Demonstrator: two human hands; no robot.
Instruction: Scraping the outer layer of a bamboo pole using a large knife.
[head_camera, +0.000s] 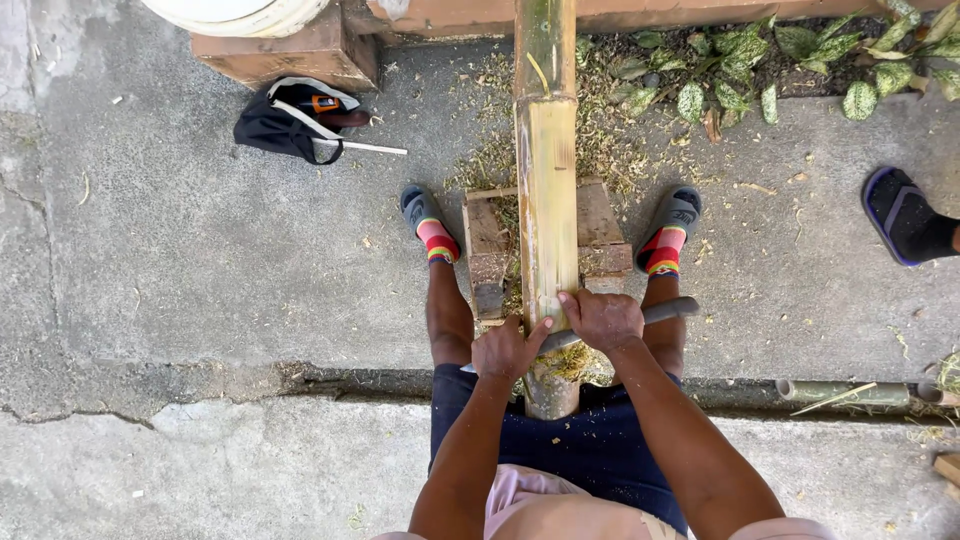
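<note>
At the bottom centre of the frame, the left hand (507, 349) and the right hand (602, 320) are both closed around a dark blade-like tool (655, 313) laid crosswise over a thick bamboo pole (546, 190); the left grips the near end, mostly hidden, while the right presses on the middle, and the far end sticks out to the right.

The pole runs from between the person's knees up the middle of the frame, resting on a low wooden block (600, 235). Above the hands its face looks pale and stripped, and near the top edge it is still green, so the scraping appears part done, with the upper length left. Shavings (600, 140) litter the concrete floor (200, 250) around the block.

Farther out:
- a black bag (285, 122) lies at upper left
- leafy plants (800, 60) fill the upper right
- another person's sandalled foot (905, 215) shows at the right edge
- a thin bamboo piece (840, 391) lies at lower right

Nothing blocks the pole.
</note>
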